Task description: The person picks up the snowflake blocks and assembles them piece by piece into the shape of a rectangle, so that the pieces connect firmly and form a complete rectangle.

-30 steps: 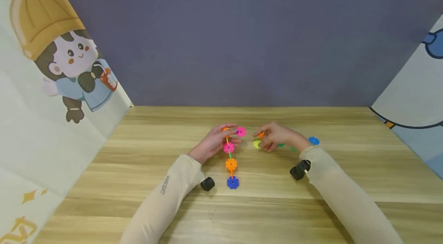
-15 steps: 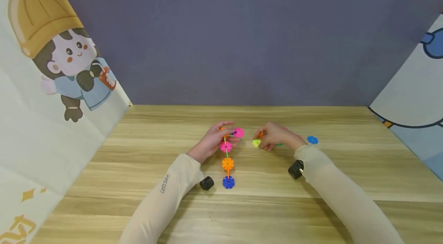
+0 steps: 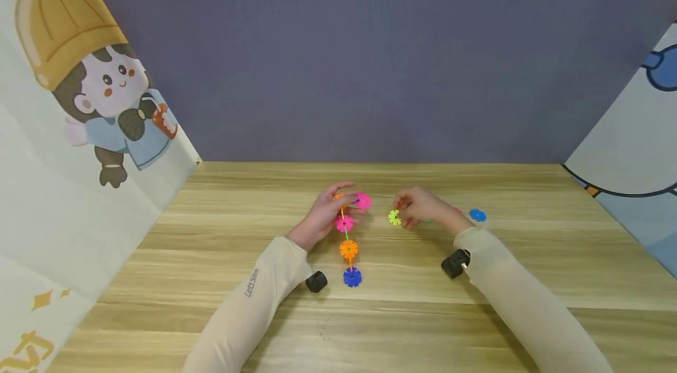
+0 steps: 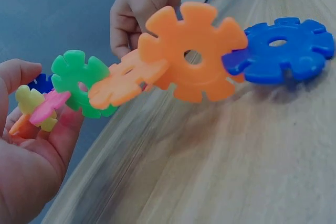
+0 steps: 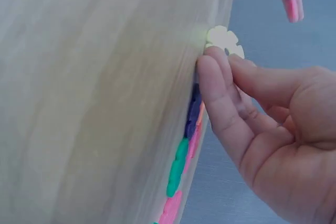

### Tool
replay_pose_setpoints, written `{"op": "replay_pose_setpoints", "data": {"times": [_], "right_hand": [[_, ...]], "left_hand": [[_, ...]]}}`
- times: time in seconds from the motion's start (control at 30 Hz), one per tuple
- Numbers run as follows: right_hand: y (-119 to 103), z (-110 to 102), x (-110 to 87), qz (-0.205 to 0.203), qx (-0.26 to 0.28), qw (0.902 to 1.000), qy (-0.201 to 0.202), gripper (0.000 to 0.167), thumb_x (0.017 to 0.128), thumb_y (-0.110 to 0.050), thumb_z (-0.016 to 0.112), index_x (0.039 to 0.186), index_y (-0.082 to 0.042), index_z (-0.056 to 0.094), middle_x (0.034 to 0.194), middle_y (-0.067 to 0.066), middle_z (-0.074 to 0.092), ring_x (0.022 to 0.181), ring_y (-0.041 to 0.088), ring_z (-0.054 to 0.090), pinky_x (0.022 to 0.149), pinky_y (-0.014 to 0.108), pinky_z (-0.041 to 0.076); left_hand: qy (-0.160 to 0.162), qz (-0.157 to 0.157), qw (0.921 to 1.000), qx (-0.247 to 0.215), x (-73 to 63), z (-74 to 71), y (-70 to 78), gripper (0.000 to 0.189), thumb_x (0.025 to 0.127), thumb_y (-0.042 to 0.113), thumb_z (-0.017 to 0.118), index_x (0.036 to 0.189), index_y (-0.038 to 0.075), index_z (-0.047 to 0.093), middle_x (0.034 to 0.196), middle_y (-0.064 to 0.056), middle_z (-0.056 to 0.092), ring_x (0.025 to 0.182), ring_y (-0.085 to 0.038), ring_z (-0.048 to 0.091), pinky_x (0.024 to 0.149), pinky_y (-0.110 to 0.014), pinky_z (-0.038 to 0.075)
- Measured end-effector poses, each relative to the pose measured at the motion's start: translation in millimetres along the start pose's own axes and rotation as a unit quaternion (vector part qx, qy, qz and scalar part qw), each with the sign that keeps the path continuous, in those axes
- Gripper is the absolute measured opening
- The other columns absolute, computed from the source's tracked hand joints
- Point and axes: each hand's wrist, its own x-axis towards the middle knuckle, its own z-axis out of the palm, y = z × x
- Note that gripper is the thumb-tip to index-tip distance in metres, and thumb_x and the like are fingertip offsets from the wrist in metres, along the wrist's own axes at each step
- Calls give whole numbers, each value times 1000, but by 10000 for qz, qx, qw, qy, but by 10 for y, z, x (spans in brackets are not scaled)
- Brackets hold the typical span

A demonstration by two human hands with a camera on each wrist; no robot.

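Note:
My left hand [image 3: 321,214] holds the upper part of a chain of interlocking flower-shaped plastic discs. The chain runs toward me over the table, through a pink disc [image 3: 344,224] and an orange disc [image 3: 348,249] to a dark blue disc [image 3: 352,277] at its near end. Another pink disc [image 3: 362,201] sticks out to the right past the left fingertips. In the left wrist view, a green disc [image 4: 73,77] shows edge-slotted into the chain. My right hand [image 3: 422,207] pinches a yellow disc [image 5: 222,39] between thumb and fingers, apart from the chain.
Loose discs lie under and beyond the right hand, among them a purple one [image 5: 193,114], a green one [image 5: 177,169] and a pink one [image 5: 170,208]. A light blue disc [image 3: 478,215] lies to its right. A dark panel [image 3: 381,67] rises behind the wooden table [image 3: 423,326].
The right hand's fingers have come together on the yellow disc, and the orange disc seen beside them earlier is now hidden. The left hand and its chain have barely shifted.

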Motion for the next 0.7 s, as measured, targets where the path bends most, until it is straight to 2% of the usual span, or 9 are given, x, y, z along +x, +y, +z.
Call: {"op": "replay_pose_setpoints", "data": {"times": [0.23, 0.37, 0.6, 0.7], "right_hand": [[-43, 14, -10, -262, 347, 9982, 419, 6, 90, 14, 59, 95, 12, 57, 78, 18, 61, 67, 30, 70, 61, 38, 62], [-87, 43, -22, -458, 620, 9945, 702, 6, 90, 16, 58, 96, 14, 56, 79, 19, 61, 72, 36, 71, 65, 41, 63], [-155, 115, -52, -602, 414, 9909, 1131, 5, 92, 13, 60, 97, 12, 59, 80, 19, 64, 74, 34, 72, 67, 42, 62], [-164, 150, -47, -742, 508, 9868, 1344, 5, 92, 13, 60, 97, 13, 60, 81, 20, 64, 75, 33, 72, 68, 42, 62]], "left_hand": [[-50, -14, 10000, 15, 3, -5, 6, 55, 100, 3, 55, 151, -1, 32, 143, -22, 51, 82, -19, 72, 75, -39, 62], [-39, 18, 10000, 40, 8, 1, 16, 55, 100, 3, 55, 150, -1, 32, 142, -23, 51, 84, -22, 72, 72, -37, 62], [-43, -59, 10000, 31, 41, 15, -1, 55, 101, 4, 54, 151, -1, 31, 142, -23, 51, 82, -20, 73, 69, -34, 62], [-56, -54, 10000, 32, 48, 22, -9, 55, 102, 5, 54, 151, -1, 30, 142, -24, 50, 83, -20, 73, 69, -33, 62]]}}
